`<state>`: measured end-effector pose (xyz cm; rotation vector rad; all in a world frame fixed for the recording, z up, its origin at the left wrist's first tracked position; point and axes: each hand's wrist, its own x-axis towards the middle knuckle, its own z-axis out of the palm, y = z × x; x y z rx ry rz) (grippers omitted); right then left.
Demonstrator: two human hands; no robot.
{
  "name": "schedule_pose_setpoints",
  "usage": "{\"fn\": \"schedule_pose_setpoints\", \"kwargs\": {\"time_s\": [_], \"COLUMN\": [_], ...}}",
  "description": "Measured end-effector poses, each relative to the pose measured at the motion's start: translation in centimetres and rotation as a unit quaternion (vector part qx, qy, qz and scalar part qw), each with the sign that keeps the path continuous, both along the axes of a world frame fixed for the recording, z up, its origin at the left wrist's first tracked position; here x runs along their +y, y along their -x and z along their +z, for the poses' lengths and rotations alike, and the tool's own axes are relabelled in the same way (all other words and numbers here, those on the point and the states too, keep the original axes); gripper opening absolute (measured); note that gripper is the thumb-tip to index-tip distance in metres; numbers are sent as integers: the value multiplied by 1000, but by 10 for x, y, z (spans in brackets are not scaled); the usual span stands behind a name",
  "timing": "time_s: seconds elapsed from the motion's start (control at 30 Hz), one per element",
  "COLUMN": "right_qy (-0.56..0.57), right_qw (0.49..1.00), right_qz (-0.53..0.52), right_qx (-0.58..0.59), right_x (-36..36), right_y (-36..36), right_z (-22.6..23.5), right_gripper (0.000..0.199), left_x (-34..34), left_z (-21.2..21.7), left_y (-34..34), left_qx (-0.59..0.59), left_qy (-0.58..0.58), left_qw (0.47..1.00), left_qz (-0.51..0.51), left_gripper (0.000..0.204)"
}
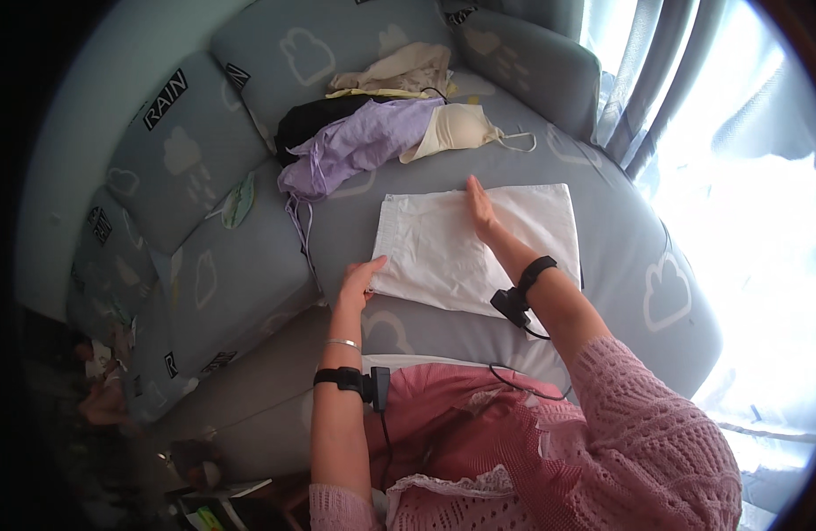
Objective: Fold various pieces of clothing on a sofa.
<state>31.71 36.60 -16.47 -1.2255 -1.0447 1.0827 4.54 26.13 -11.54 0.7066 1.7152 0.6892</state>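
Note:
A white folded cloth (434,252) lies flat on the grey-blue sofa seat (603,265) in front of me. My left hand (359,281) rests on the cloth's near left corner, fingers touching its edge. Flat on the cloth's middle lies my right hand (481,209), fingers stretched toward the far edge. Both wrists wear black straps with small devices and cables. Neither hand grips anything.
A pile of clothes sits at the back of the seat: a purple garment (355,146), a black one (315,119), a cream bra (452,128) and a beige piece (399,71). Cloud-patterned cushions (187,159) line the back. Curtains (656,80) hang at right.

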Motion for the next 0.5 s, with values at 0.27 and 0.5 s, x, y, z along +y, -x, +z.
{"fn": "schedule_pose_setpoints", "kwargs": {"time_s": [0.27, 0.5], "right_qy": [-8, 163], "right_qw": [997, 983], "right_qz": [-35, 68], "right_qx": [-71, 50], "right_x": [-89, -199], "right_y": [13, -9], "right_z": [14, 24], "right_gripper": [76, 72], "left_x": [6, 3], "left_z": [12, 54], "left_y": [-2, -20], "left_qx": [-117, -280], "left_qy": [27, -55], "left_qw": [992, 957], "left_qz": [32, -60], "left_gripper": [34, 41]}}
